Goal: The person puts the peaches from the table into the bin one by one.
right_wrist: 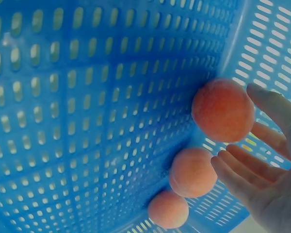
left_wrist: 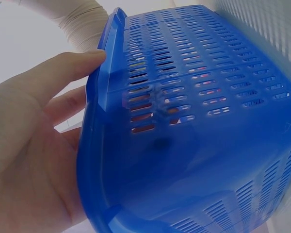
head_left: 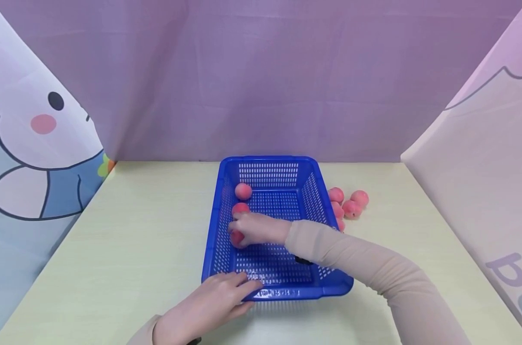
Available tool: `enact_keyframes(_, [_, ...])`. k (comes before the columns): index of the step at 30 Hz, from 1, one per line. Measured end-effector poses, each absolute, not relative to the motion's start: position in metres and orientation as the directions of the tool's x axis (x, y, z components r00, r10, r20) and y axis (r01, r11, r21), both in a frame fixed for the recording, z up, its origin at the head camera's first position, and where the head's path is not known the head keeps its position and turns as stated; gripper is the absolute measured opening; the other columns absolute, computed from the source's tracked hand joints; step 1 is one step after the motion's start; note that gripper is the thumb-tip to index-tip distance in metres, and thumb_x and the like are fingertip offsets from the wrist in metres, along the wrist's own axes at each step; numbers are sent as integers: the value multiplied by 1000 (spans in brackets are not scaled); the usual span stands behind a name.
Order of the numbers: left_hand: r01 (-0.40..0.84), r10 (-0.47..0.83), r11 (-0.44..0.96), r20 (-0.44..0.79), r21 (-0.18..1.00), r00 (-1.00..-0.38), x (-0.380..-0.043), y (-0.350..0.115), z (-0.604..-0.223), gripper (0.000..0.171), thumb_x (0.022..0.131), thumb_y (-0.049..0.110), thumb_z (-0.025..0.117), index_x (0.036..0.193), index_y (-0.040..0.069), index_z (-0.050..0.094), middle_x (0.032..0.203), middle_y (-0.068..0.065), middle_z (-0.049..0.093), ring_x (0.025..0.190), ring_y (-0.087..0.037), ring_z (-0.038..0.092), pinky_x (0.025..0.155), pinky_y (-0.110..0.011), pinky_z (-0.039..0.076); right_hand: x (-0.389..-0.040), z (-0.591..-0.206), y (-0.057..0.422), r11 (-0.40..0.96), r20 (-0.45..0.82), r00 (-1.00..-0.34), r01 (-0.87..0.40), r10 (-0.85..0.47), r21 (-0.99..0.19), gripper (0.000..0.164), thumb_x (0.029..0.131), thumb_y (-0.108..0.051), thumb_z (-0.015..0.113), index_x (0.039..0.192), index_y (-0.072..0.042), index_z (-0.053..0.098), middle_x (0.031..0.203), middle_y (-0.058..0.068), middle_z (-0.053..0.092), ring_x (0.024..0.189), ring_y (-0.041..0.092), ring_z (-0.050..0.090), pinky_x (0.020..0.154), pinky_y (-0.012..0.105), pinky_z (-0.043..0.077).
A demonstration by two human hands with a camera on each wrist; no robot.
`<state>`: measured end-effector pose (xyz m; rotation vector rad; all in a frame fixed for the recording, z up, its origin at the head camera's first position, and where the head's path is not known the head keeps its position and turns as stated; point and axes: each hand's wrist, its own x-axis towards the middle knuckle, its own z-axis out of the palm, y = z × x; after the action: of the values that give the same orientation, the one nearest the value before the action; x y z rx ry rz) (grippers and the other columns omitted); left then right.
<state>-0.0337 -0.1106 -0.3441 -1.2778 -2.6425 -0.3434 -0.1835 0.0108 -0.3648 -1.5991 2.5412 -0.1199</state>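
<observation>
A blue perforated plastic basket stands on the table, and three pinkish-red peaches lie in a row along its left wall. They are the near peach, the middle peach and the far peach. My right hand reaches into the basket. In the right wrist view its thumb touches the near peach, with the other fingers loosely spread beside the middle peach. My left hand grips the basket's near rim at the left corner; the left wrist view shows the thumb on the rim.
Several more peaches lie on the table just outside the basket's right wall, some partly hidden by it. A purple cloth backdrop stands behind, with printed panels at the left and right.
</observation>
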Motion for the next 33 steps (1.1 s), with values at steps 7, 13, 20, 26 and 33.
enact_keyframes(7, [796,744,596,304,101,-595,-34,-110,-345,26,77,25,66,101,15,61,81,4,59,68,-8,56,61,-21,47,-185,-351,13,452,-107,-440,-879,-891,-150,35,78,-25,66,109,-10,62,102,4,59,88,11,55,79,19,44])
enact_keyframes(13, [803,742,591,333,84,-581,-34,-111,-346,28,75,25,67,100,15,61,81,4,59,68,-7,56,60,-21,47,-187,-340,17,471,-129,-454,-868,-881,-158,36,79,-23,66,111,-8,61,107,5,59,99,15,55,87,24,42])
enact_keyframes(20, [806,745,581,326,111,-582,-33,-111,-345,26,77,24,66,101,15,61,80,5,59,67,-6,55,59,-19,46,-191,-324,24,476,-127,-460,-861,-879,-177,35,79,-26,66,108,-8,62,102,5,61,94,15,55,87,24,42])
enact_keyframes(26, [806,745,581,327,112,-582,-34,-111,-345,26,77,24,66,101,15,61,80,5,59,67,-5,55,59,-19,46,-193,-309,30,518,-147,-499,-838,-854,-171,36,77,-24,68,109,-8,61,100,5,64,93,15,58,81,24,46])
enact_keyframes(33, [801,745,589,311,108,-590,-33,-111,-345,26,78,25,65,102,16,61,81,4,59,68,-6,55,60,-20,46,-195,-290,42,552,-158,-532,-821,-832,-142,45,77,-29,66,118,-13,55,111,2,60,100,13,55,86,23,43])
